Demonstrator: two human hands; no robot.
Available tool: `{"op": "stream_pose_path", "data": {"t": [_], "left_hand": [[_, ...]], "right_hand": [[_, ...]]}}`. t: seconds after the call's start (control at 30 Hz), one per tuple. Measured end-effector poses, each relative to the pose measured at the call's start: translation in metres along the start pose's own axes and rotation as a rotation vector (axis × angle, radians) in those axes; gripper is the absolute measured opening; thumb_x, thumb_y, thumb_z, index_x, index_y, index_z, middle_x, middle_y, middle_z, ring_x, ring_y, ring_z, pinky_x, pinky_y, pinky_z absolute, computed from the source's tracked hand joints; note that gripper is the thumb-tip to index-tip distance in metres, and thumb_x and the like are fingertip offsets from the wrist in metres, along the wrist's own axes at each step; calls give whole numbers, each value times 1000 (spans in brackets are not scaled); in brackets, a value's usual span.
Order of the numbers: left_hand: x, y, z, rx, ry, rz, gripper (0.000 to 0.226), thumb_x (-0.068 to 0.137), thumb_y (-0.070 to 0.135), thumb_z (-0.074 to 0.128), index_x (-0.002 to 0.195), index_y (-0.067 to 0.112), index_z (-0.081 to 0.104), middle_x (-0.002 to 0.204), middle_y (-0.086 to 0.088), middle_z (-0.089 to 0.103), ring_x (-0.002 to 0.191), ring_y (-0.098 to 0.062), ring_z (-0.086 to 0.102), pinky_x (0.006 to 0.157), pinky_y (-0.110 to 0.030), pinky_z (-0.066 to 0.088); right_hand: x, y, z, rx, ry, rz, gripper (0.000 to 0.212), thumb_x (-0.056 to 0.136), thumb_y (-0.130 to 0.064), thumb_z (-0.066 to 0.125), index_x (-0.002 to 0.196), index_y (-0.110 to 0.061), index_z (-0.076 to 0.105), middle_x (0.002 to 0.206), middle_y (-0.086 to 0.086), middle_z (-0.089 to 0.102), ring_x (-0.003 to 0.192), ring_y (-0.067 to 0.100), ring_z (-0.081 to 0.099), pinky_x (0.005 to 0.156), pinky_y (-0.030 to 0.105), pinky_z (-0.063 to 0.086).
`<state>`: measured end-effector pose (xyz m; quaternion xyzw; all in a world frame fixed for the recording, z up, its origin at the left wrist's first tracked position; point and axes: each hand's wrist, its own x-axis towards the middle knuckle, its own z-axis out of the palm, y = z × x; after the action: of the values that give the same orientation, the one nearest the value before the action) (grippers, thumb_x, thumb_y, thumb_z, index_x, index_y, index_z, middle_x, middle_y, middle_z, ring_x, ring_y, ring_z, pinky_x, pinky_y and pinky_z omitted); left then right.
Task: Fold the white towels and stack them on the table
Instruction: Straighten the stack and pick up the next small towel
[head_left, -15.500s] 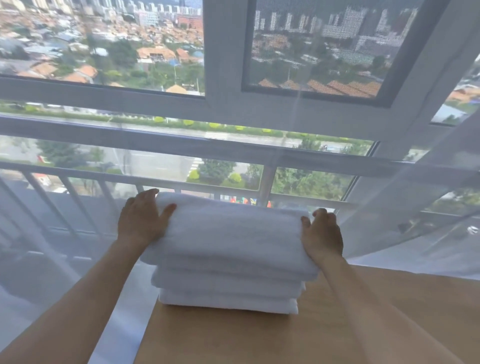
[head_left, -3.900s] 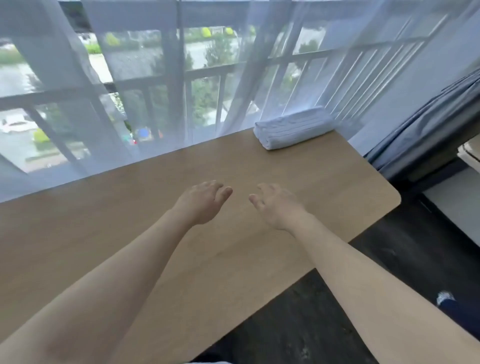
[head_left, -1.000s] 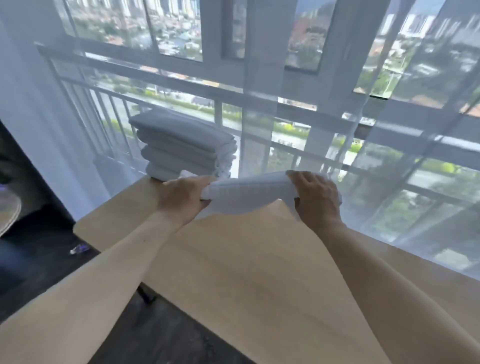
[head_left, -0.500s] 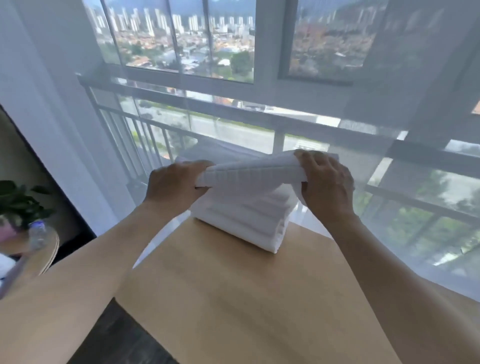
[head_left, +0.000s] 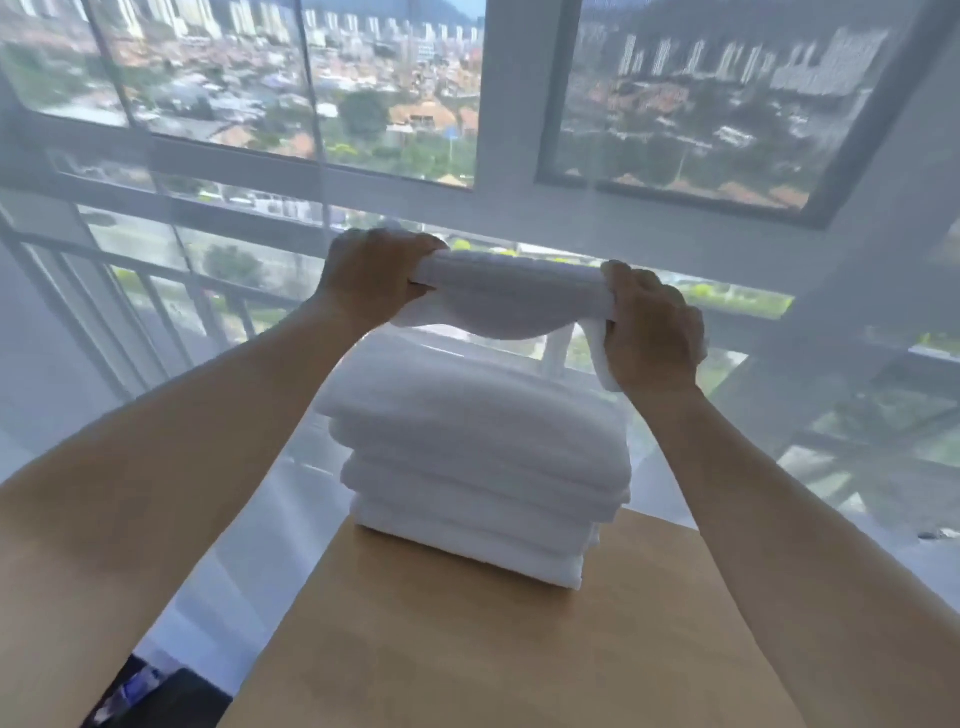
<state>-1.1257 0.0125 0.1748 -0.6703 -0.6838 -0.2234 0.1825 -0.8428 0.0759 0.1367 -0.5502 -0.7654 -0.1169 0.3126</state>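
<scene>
Head view looks down over two bare arms. On the left, the left hand (head_left: 370, 275) curls round one end of a folded white towel (head_left: 506, 299); further right, the right hand (head_left: 652, 332) grips the other end, so the hands sit apart. That towel is soft, ribbed, sagging in the middle, held in the air above the stack of towels (head_left: 478, 467). I count four folded towels stacked at the wooden table (head_left: 519, 654) far edge, beside the sheer curtain (head_left: 831, 338).
</scene>
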Motion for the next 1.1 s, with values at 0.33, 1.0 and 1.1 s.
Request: {"op": "stream_pose_path", "data": {"t": [0.33,1.0,1.1], "left_hand": [[-74,-95,116,-434,-179,179,62,68,16,89,125,25,68,138,3,62,131,-29,53,97,-47,50],[-30,-69,97,-984,-245,-797,27,96,40,62,101,14,65,101,-9,68,86,-25,61,77,-37,49],[-28,-70,77,-1060,-140,-722,16,96,33,65,97,18,66,86,0,65,72,-17,59,63,-29,48]], "right_hand": [[-95,-17,57,66,-343,160,70,79,-1,65,143,-27,51,143,-1,57,133,27,49,108,49,39],[-49,8,54,440,-284,975,32,95,-42,59,98,-10,58,89,2,59,90,27,55,74,32,36],[-49,7,45,546,-145,962,22,95,-33,61,106,-15,54,90,-5,55,89,23,52,76,32,38]]}}
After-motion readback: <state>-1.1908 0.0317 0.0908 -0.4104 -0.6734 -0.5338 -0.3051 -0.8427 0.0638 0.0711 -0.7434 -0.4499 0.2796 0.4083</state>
